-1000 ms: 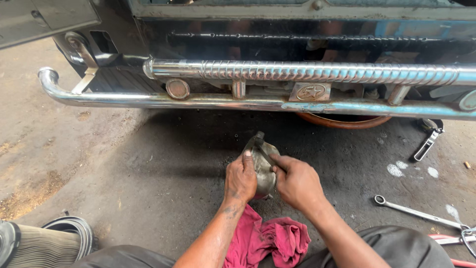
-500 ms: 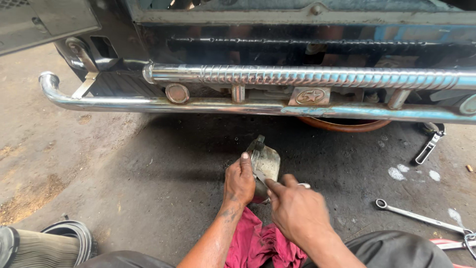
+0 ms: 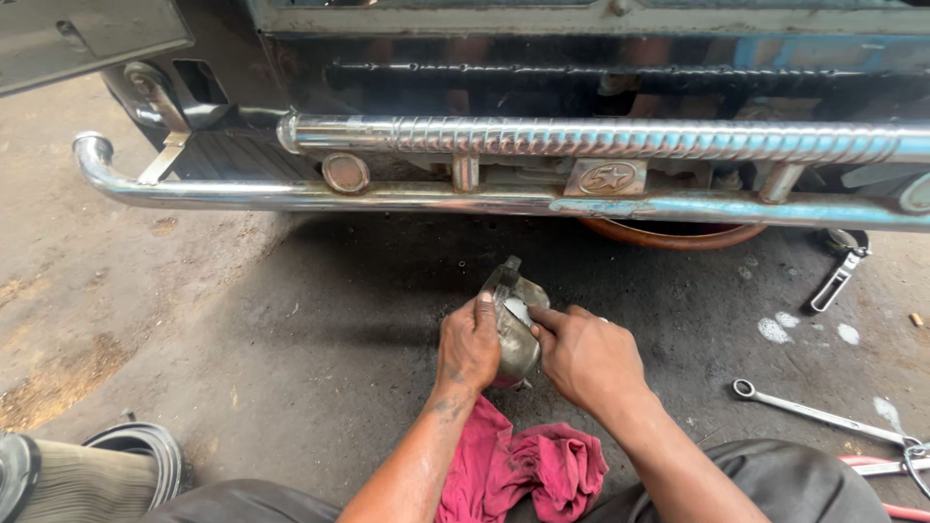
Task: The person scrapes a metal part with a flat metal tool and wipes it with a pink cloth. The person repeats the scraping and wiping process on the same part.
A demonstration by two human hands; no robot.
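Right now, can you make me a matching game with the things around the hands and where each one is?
Things:
1. grimy metal part
2. pink rag
3. long spanner
4. chrome bumper bar

Places:
A. lying on the ground to the right
B. across the top, on the vehicle
C. held between the left hand and the right hand
D. bunched on the ground under the forearms

Pairs: 1-C, 2-D, 3-A, 4-B
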